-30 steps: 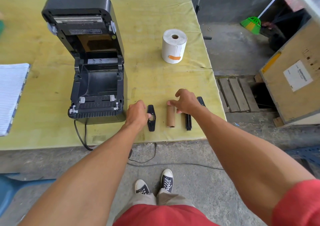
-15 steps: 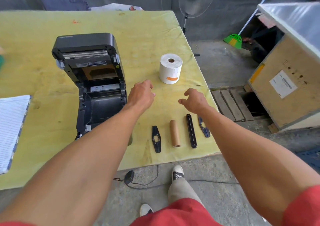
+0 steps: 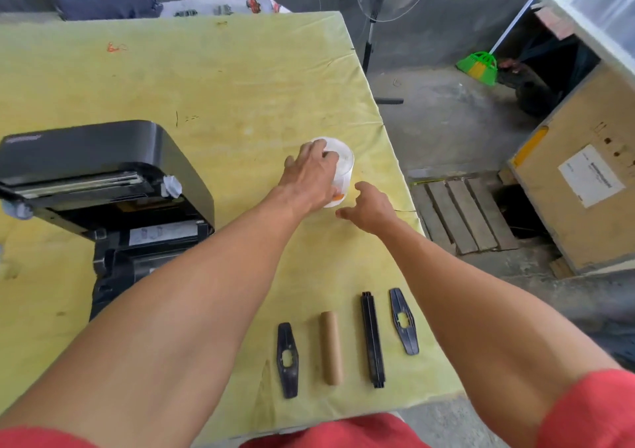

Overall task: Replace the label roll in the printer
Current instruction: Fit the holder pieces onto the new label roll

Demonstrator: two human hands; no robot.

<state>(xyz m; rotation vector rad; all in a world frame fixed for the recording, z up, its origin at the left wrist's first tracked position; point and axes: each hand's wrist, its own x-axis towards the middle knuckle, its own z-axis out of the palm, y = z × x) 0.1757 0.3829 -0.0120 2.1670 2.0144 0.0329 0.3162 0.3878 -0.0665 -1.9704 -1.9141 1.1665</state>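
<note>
You have one printer (image 3: pixel 103 186) on the table (image 3: pixel 240 80), lid up. To its right stands one white label roll (image 3: pixel 342 169). Nearer you than the printer lie four loose parts: two flat black end guides (image 3: pixel 287 358) (image 3: pixel 403 322), one brown cardboard core (image 3: pixel 331 348), and one black spindle bar (image 3: pixel 372 339). Two hands are counted: your left hand (image 3: pixel 309 176) and right hand (image 3: pixel 369 205).

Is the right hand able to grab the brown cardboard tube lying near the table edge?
Probably yes. The right hand is open and empty, and the brown cardboard tube lies uncovered between two black plastic pieces, below that arm. The hand would just need to pull back toward the person.
</note>
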